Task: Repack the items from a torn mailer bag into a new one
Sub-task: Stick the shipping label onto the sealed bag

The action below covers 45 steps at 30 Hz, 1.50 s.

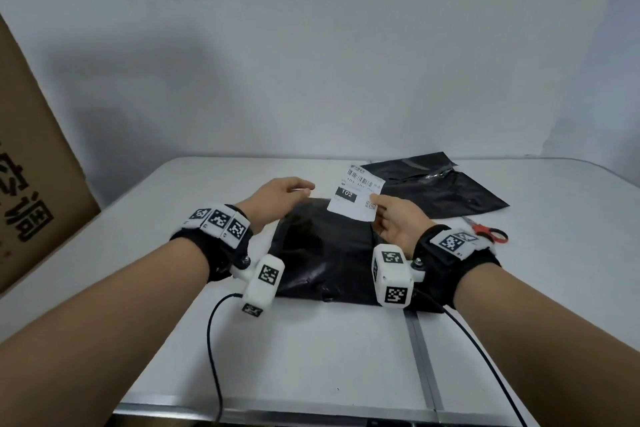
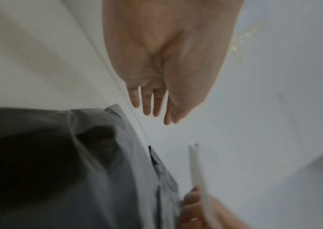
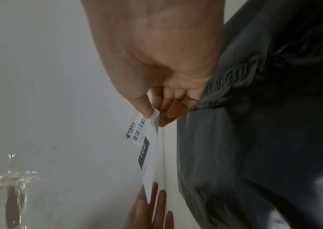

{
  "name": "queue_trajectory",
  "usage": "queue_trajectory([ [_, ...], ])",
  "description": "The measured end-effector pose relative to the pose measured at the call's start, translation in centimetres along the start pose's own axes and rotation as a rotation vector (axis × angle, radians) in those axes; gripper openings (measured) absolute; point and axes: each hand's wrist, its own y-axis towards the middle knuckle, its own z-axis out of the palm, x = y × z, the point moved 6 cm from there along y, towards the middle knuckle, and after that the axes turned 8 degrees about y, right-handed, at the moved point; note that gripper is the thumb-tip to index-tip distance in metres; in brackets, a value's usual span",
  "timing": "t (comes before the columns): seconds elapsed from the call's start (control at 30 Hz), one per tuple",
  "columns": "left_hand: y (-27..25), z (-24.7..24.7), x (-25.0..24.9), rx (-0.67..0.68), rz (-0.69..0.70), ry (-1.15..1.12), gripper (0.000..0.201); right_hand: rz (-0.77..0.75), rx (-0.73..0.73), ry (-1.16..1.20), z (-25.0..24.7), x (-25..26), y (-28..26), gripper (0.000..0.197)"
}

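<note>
A filled black mailer bag (image 1: 325, 253) lies on the white table (image 1: 311, 350) in front of me. My right hand (image 1: 391, 218) pinches the right edge of a white shipping label (image 1: 356, 194) between thumb and fingers and holds it above the bag's far end. The label (image 3: 146, 148) shows a barcode and "102". My left hand (image 1: 280, 198) hovers with straight fingers just left of the label, holding nothing; its fingers (image 2: 148, 102) are spread flat. A flat, empty black mailer bag (image 1: 436, 187) lies at the back right.
Red-handled scissors (image 1: 485, 230) lie on the table to the right of my right wrist. A large cardboard box (image 1: 31, 163) leans at the left edge. A white wall stands behind the table. Cables trail from both wrist cameras toward the front edge.
</note>
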Motion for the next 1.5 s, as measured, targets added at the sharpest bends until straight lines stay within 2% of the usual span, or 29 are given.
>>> queue_trajectory([
  [0.03,0.1,-0.5,0.2,-0.030,-0.051,-0.144,0.020,0.010,0.012,-0.030,0.4,-0.2,-0.1,0.012],
  [0.1,-0.1,-0.5,0.8,-0.007,-0.163,-0.310,0.018,0.021,0.039,-0.084,1.3,-0.6,-0.1,0.011],
  [0.2,-0.6,0.1,1.8,0.061,-0.289,-0.311,0.031,0.013,0.080,-0.152,2.5,-1.2,0.0,0.013],
  [0.3,-1.0,0.2,2.4,0.064,-0.333,-0.278,0.036,-0.005,0.105,-0.222,3.4,-1.7,0.2,0.016],
  [0.43,-1.5,0.5,2.4,0.043,-0.323,-0.274,0.014,-0.011,0.111,-0.295,3.8,-2.4,0.3,0.022],
  [0.53,-1.7,0.6,2.7,0.022,-0.332,-0.249,0.012,-0.016,0.100,-0.361,3.7,-2.5,0.4,0.018],
  [0.6,-1.9,0.8,2.9,0.024,-0.349,-0.246,0.012,-0.031,0.086,-0.458,3.8,-2.3,0.3,0.007],
  [0.67,-1.9,0.9,3.0,0.026,-0.364,-0.250,0.014,-0.061,0.076,-0.576,3.7,-1.9,0.5,0.018],
  [0.73,-2.0,0.9,3.0,0.027,-0.366,-0.254,0.014,-0.078,0.068,-0.668,3.7,-1.6,0.5,0.021],
  [0.9,-1.9,0.8,2.9,-0.006,-0.350,-0.198,0.017,-0.061,0.077,-0.815,3.8,-1.9,0.5,0.002],
  [1.03,-1.9,0.9,3.2,-0.002,-0.358,-0.168,0.018,-0.095,0.107,-0.840,4.1,-2.2,0.4,0.020],
  [1.13,-1.9,0.9,3.4,-0.004,-0.362,-0.139,0.020,-0.139,0.106,-0.874,4.4,-2.1,0.3,0.009],
  [1.27,-2.0,1.1,3.6,0.005,-0.373,-0.101,0.022,-0.187,0.110,-0.932,4.8,-2.0,0.0,0.029],
  [1.4,-1.8,1.5,3.7,0.010,-0.378,-0.067,0.021,-0.203,0.096,-1.020,4.8,-1.9,0.2,0.020],
  [1.5,-1.7,1.7,3.8,0.027,-0.389,-0.041,0.022,-0.192,0.096,-1.086,4.8,-2.1,0.5,0.029],
])
